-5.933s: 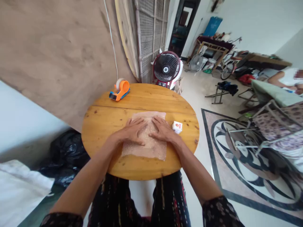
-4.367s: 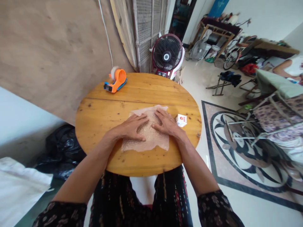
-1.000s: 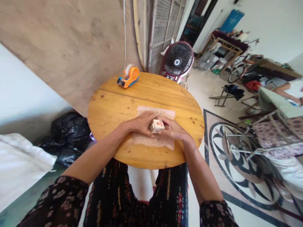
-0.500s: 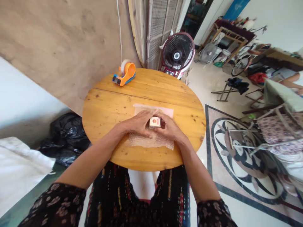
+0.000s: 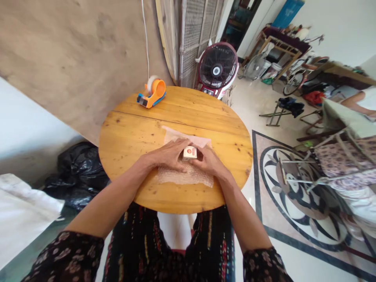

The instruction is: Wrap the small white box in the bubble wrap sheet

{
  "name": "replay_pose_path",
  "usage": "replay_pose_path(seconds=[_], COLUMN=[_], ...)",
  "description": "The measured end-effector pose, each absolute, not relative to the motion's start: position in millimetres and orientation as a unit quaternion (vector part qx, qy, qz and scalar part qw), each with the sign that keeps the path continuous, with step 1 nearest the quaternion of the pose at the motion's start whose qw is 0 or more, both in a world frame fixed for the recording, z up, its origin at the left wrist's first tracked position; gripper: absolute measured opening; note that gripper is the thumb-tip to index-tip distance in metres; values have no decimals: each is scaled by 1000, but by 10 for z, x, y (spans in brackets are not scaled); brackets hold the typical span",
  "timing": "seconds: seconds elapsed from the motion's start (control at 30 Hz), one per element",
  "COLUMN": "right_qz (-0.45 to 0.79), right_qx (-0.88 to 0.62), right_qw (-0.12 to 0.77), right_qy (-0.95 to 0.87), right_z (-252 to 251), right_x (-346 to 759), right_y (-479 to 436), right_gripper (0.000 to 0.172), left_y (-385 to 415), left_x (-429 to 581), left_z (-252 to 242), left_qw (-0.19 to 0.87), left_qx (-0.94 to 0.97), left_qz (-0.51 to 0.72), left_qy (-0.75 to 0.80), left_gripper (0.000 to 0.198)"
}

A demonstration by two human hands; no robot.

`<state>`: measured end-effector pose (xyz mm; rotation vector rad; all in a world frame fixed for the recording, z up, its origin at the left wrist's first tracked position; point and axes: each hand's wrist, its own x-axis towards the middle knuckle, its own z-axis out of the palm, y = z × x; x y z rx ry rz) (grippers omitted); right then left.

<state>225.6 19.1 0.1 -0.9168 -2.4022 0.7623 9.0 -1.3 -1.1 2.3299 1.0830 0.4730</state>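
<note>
The person sits at the near edge of a round wooden table [image 5: 129, 133], forearms reaching in over the lap. A sheet of bubble wrap [image 5: 188, 178] lies flat on the near half of the top, with a small box [image 5: 190, 152] at its middle. The left hand [image 5: 166, 156] lies spread and flat on the sheet, fingertips against the box's left side, seemingly pinning the light wrap. The right hand [image 5: 210, 161] curls around the box's right side, gripping it (its far fingers are hidden). The sheet's far edge lifts slightly. At the table's far left edge sits an orange tape dispenser [image 5: 152, 94], well apart from the hands. Beyond stand a leaning plywood board [image 5: 73, 51] and a floor fan [image 5: 217, 70]; a black bag [image 5: 79, 172] slumps on the left.
</note>
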Motion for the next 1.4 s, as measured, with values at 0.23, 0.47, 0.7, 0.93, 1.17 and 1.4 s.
replay_pose_path(seconds=[0.23, 0.47, 0.7, 0.93, 1.17, 1.4], right_qz=[303, 271, 243, 238, 236, 255], right_qx=[-358, -343, -368, -361, -371, -341], right_qw=[224, 241, 224, 226, 224, 236], right_qy=[-854, -867, -869, -873, -870, -873], right_z=[-66, -84, -54, -49, -63, -7], right_x=[2286, 2264, 2251, 2262, 2279, 2277], right_y=[180, 200, 181, 167, 167, 155], right_gripper=[64, 59, 57, 60, 55, 58], left_y=[-25, -12, -37, -26, -32, -33], left_x=[108, 89, 106, 105, 94, 74], left_z=[46, -39, 44, 34, 23, -2], left_qw=[267, 251, 261, 258, 256, 256], left_qx=[859, 866, 864, 861, 864, 859], left_qz=[186, 186, 184, 167, 173, 165], left_qy=[395, 391, 388, 405, 398, 412], left_gripper=[72, 83, 71, 54, 61, 58])
